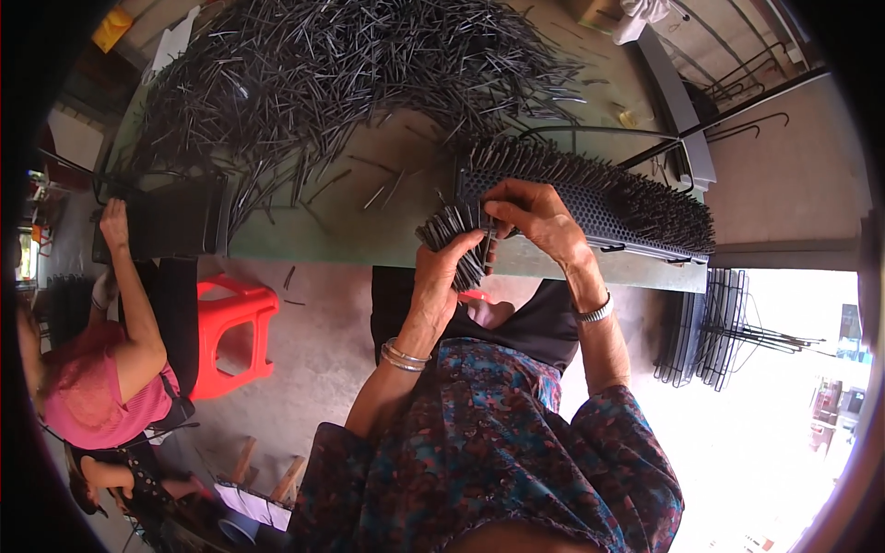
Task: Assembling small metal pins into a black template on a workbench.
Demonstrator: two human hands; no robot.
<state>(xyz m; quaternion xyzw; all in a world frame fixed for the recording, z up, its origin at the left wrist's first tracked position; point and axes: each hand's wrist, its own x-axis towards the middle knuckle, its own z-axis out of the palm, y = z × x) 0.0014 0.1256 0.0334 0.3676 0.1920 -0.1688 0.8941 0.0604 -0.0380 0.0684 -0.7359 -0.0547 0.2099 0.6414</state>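
A bundle of thin black sticks (pixel 448 227) is gripped in my left hand (pixel 437 273), over the near edge of the table. My right hand (pixel 549 223) is closed at the bundle's right side, its thumb and fingers pinched by the stick ends. What it pinches is too small to make out for certain. Just beyond my right hand lies a long black perforated rack (pixel 576 201). Many short dark sticks (pixel 659 210) stand upright in its holes, densely at the right end and along the far side. Bare holes show along its near side.
A large heap of loose black sticks (pixel 341 69) covers the far part of the green table (pixel 313 235). On the left, another person (pixel 115 382) reaches to a dark box-like rack (pixel 180 221). A red stool (pixel 235 336) stands below; black wire racks (pixel 705 327) stand at right.
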